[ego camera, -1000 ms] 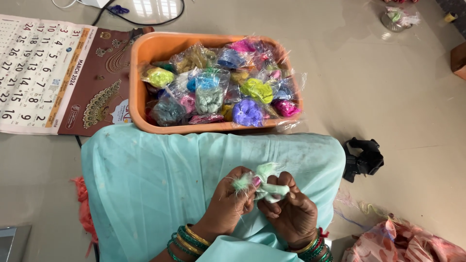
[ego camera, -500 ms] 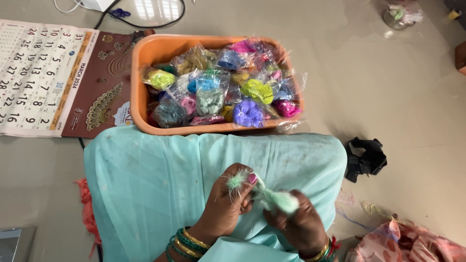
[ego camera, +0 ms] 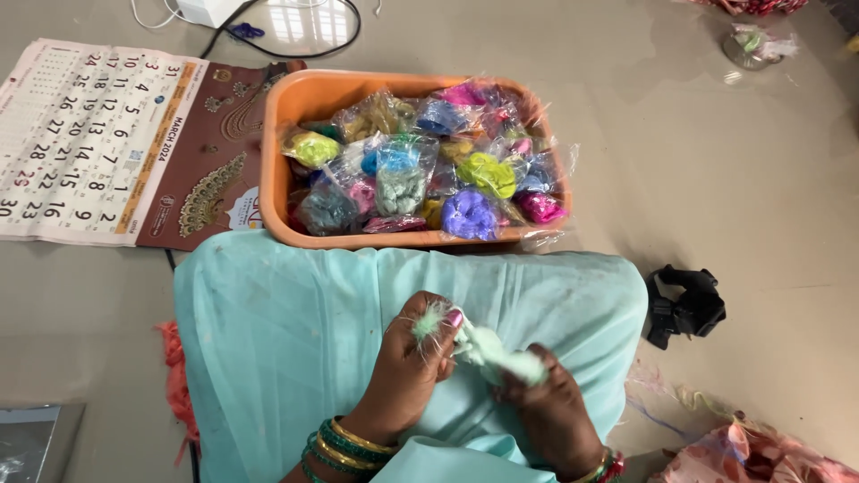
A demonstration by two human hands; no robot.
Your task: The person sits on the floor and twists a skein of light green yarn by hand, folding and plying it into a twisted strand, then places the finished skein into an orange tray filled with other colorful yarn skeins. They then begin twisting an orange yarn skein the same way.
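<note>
Seated on the floor (ego camera: 716, 206), pale green cloth (ego camera: 295, 331) spread over the lap. Left hand (ego camera: 407, 371) closed in a pinching grip on the frayed green tip of a tuft (ego camera: 488, 347), fingertips pressed together around it. Right hand (ego camera: 555, 416) curled shut on the other, whitish end, just beside the left. Tuft stretched between the two hands, low over the cloth, well short of the tub (ego camera: 304, 98).

Tub orange, just beyond the knees, heaped with clear packets (ego camera: 403, 174) of coloured fluff: yellow, blue, purple, pink. Calendar (ego camera: 98, 134) flat on the floor to the left of it, a black clip (ego camera: 684, 309) to the right, a cable (ego camera: 295, 36) behind.

Risks, as a judgement: too hard a pull likely to tear the tuft apart or strip the frayed tip, the fibres looking loose. Slack grip on either end likely to drop it onto cloth of nearly the same colour, hard to find there. Loose strands apt to cling to the cloth. A forward shift of the knees could nudge the tub and spill packets.
</note>
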